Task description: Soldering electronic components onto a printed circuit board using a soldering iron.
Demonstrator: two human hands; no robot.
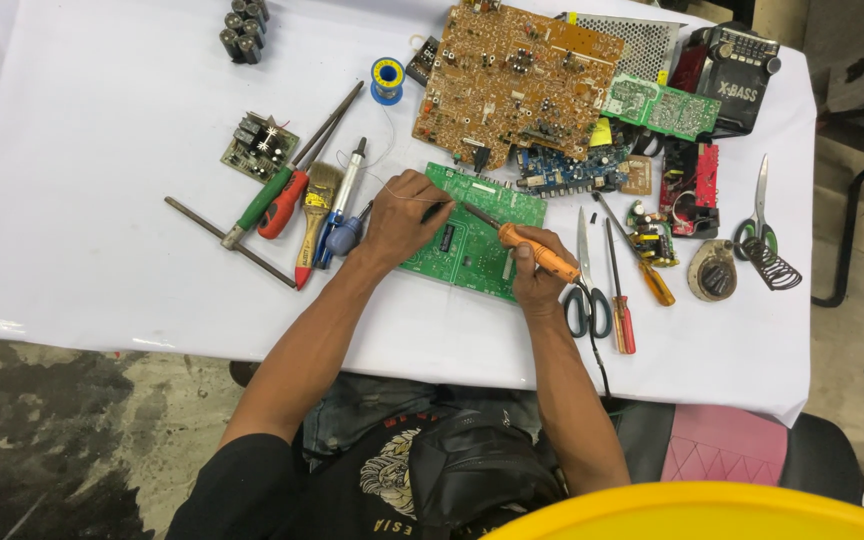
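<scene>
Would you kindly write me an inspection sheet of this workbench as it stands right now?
Surface: table with white cloth, wrinkled, crowded on the right half.
Job's things: green circuit board lying flat; soldering iron with orange handle, tip over the board; thin solder wire leading toward the spool.
Clutter: large brown board, blue board, small board, screwdrivers, brush, two pairs of scissors, black radio, battery pack.
Grippers: left hand pinches the solder wire at the board; right hand grips the soldering iron.
Cables: iron's black cord drops over the table edge.
Surroundings: stained concrete floor, pink seat, yellow rim at the bottom.
</scene>
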